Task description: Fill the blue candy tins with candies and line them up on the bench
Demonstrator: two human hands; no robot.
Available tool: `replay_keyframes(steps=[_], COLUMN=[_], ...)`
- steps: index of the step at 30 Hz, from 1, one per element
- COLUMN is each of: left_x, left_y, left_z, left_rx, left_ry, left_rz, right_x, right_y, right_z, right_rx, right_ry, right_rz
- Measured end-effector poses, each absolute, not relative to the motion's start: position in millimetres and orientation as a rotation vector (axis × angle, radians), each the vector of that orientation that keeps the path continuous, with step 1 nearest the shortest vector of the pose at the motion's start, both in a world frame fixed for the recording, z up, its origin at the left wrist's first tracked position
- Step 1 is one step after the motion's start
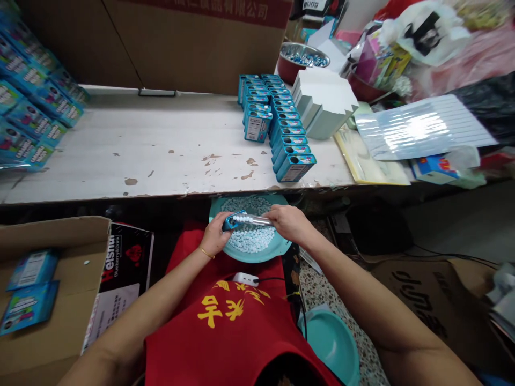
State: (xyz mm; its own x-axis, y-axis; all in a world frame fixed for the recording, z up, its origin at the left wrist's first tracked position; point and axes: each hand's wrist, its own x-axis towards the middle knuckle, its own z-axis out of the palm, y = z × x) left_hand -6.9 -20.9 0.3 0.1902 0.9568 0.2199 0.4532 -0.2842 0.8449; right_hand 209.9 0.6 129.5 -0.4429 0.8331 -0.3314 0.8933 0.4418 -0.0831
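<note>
My left hand [215, 234] is closed round a small blue candy box [230, 221], held over a turquoise basin [285, 245]. Many small pale candies [250, 240] lie in the basin. My right hand [290, 221] grips the handle of a narrow metal scoop [261, 220], which points left. White candies fill the scoop's front end, and its tip is at the mouth of the box. How far the box is filled I cannot tell.
Rows of blue boxes [295, 167] stand on the white table [181, 145], beside a stack of white card [325, 102]. Wrapped box packs [36, 102] are at left. An open carton [52, 236] stands lower left. Another turquoise basin [332, 343] is at lower right.
</note>
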Motion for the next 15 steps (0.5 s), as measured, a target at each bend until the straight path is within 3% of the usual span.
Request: replay_keyframes(steps=[15], left_x=[5], left_y=[-23], left_z=[-3], left_rx=[1.92], left_ry=[1.452], left_rz=[0.904], right_x=[181], right_y=[-27], right_z=[145], right_rx=[1.414], right_ry=[2.541], right_rz=[-0.131])
